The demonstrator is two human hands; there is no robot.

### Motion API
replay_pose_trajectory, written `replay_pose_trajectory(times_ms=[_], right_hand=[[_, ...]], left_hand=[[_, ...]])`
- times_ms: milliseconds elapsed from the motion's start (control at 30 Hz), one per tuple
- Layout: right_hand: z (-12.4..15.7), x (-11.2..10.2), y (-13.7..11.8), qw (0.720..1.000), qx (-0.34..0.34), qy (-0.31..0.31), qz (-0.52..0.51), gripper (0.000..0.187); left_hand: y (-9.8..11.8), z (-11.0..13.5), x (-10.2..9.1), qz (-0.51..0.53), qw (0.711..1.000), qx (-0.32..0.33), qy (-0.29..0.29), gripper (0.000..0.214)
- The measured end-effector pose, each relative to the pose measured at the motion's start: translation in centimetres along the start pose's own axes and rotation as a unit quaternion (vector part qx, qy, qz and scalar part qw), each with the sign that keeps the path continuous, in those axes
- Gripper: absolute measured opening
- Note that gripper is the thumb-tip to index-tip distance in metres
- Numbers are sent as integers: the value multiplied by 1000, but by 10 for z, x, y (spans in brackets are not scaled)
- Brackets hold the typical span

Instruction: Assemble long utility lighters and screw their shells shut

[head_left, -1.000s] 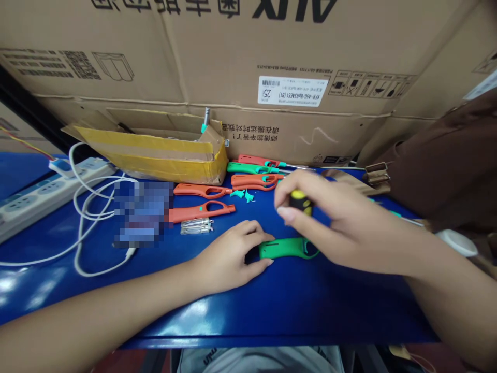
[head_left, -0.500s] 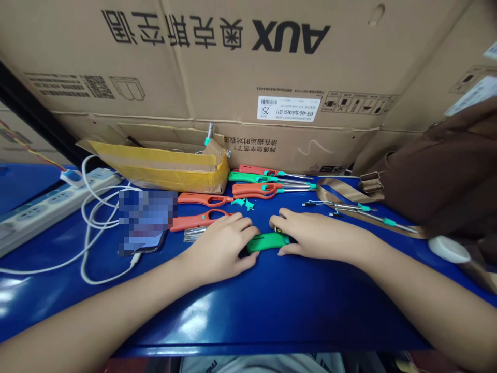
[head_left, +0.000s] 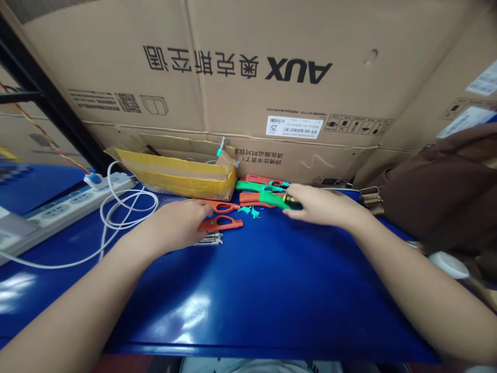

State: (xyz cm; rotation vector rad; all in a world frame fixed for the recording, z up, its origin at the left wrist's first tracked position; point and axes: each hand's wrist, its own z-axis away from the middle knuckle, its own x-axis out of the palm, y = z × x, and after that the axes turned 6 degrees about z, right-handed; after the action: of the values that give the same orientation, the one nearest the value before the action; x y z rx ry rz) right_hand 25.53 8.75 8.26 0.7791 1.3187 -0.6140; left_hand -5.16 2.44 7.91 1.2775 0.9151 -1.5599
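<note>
My left hand (head_left: 180, 223) is over the left end of an orange lighter handle (head_left: 223, 224) on the table, fingers curled round it. A second orange lighter handle (head_left: 225, 207) lies just behind, partly under the fingers. Below them are several thin metal pieces (head_left: 212, 239). My right hand (head_left: 308, 203) grips a green lighter handle (head_left: 274, 199) at the back of the table, over the stacked lighters. A black and yellow piece (head_left: 292, 201), its kind unclear, also shows in that hand. Small teal triggers (head_left: 254, 212) lie between the hands.
Behind stands an open cardboard box with yellow tape (head_left: 174, 173), before a large carton wall (head_left: 233, 98). A red lighter (head_left: 264, 180) and a green lighter (head_left: 252, 185) lie beside it. At left are a power strip (head_left: 73, 207) and white cable (head_left: 104, 207); a brown bag (head_left: 435, 176) stands right.
My right hand has carried the green lighter handle away from the front middle to the lighters at the back. My left hand has left it and moved left to the orange handle. The view has shifted.
</note>
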Motion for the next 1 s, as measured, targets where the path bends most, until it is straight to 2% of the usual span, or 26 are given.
replay_pose_trajectory(times_ms=[133,333,567,733,867,1000], right_hand=[[-34,-3,14,997,62,29,30,27],[-68,-5,9,997,55,44,16,31],[-80,-18,-2,990,31,129,-43,31],[-88,-23,-2,973,36,207,-94,32],[-89,-22,-3,970,33,221,-95,32],[-88,-20,-5,972,42,218,-73,40]], left_hand=[[-2,1,-4,13,999,-5,-30,19],[-9,-1,-6,28,998,0,-53,21],[-13,-7,1,33,998,-19,-53,28],[-14,-7,1,35,998,-15,-53,16],[-14,-4,-2,31,999,-12,-30,12],[-14,-2,-4,32,999,11,-8,14]])
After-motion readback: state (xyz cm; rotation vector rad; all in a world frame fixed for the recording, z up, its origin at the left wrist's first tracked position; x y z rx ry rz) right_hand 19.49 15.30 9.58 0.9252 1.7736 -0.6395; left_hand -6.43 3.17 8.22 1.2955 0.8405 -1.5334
